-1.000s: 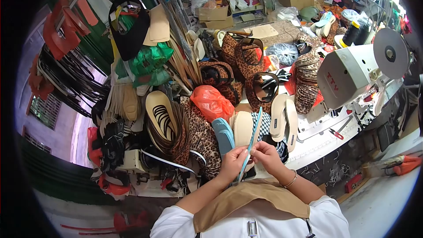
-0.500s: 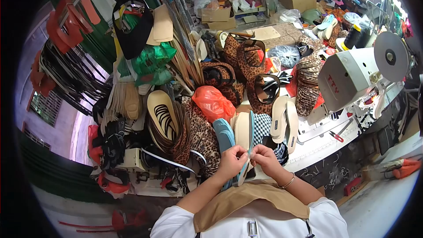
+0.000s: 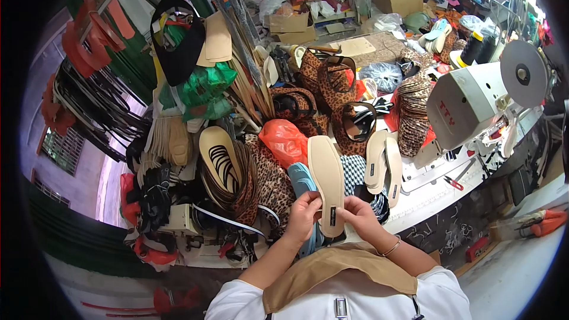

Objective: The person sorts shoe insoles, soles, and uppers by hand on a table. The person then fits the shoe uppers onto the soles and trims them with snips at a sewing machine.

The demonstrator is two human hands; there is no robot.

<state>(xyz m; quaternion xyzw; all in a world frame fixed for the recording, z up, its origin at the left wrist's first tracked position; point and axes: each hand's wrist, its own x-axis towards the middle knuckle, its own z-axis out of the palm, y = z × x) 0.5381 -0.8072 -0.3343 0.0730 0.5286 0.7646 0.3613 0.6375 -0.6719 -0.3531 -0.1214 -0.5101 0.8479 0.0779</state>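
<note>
Over at about half past nine from the held insole, I see a bundle of black straps hanging by the window. Nearer in on that side, an open beige-lined stack leans by a heap of leopard-print pieces. A red plastic bag sits at half past ten, and some blue insoles lie close by at nine.

The left hand is at about eight o'clock, thumb and fingers nearly closed, pinching the near left edge of the beige insole. That insole is right in front of the person's apron, above the near edge of the worktop. Its long axis runs from near to far with a slight lean left: the broad toe end points to about half past eleven, the narrower heel end to about half past five, towards the person. The pale face with its dark label by the heel is turned up to view.

The right hand, at four o'clock, is partly closed, its thumb and fingers at the heel's right edge beside the label.

Beyond, at two o'clock, come houndstooth pieces, then two labelled insoles, and farther out the white sewing machine. Red-handled snips lie at three.
</note>
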